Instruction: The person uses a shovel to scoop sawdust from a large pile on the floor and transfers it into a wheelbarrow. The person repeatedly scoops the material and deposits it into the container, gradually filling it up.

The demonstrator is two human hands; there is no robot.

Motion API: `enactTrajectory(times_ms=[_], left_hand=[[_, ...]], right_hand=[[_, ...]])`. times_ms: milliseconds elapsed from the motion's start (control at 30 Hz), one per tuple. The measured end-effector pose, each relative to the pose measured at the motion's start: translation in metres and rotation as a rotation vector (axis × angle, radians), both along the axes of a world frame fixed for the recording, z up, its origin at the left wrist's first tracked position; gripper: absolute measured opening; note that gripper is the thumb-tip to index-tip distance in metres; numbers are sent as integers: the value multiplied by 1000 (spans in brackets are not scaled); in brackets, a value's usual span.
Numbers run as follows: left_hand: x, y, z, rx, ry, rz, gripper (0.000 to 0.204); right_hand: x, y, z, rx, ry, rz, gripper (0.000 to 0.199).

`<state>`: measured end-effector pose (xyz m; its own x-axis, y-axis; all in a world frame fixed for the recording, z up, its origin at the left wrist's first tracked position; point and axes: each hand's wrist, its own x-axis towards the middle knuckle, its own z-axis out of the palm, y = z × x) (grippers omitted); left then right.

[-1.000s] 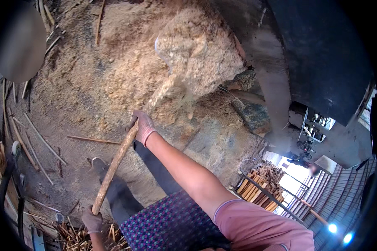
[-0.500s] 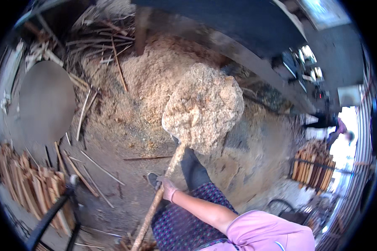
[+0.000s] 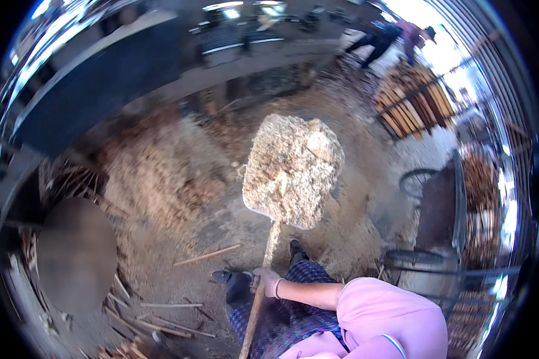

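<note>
My right hand [image 3: 267,282], in a light glove, is closed round the wooden handle of a shovel [image 3: 259,311], a little below its blade. Heaped on the broad blade is a load of pale sawdust [image 3: 293,167], held up in front of me over the floor. The sawdust hides nearly all of the blade; only its thin pale rim shows at the near side. Toward the lower edge the handle runs out of the picture. My left hand is not in view.
A sawdust pile [image 3: 161,173] lies to the left, with loose sticks [image 3: 170,305] nearer me. At the right stand a wheeled cart [image 3: 440,209] and a bundle of split wood [image 3: 413,102]. Another person [image 3: 395,39] bends beside the bundle. A dark slab-like structure [image 3: 102,90] spans the far left.
My view has swung to the right, so the pile now lies left of the loaded shovel. The cart and the other person have come further into sight. My right hand keeps its grip.
</note>
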<state>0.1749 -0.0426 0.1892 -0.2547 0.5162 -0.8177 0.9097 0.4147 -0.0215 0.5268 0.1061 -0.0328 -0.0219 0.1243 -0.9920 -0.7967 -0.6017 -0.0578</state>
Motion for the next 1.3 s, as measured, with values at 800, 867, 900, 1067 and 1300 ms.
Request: enactTrajectory(times_ms=[800, 867, 900, 1067, 1300], left_hand=[[763, 170, 132, 874, -1018, -1138, 65], [803, 159, 141, 872, -997, -1451, 87], [817, 153, 142, 861, -972, -1583, 94], [824, 125, 113, 491, -1062, -1678, 94], [824, 137, 46, 445, -817, -1647, 70]], right_hand=[[807, -85, 406, 480, -1033, -903, 16], [803, -107, 393, 402, -1017, -895, 16], [802, -120, 385, 472, -1046, -958, 15], [819, -203, 325, 861, -999, -1071, 21], [793, -262, 253, 776, -687, -1353, 37]])
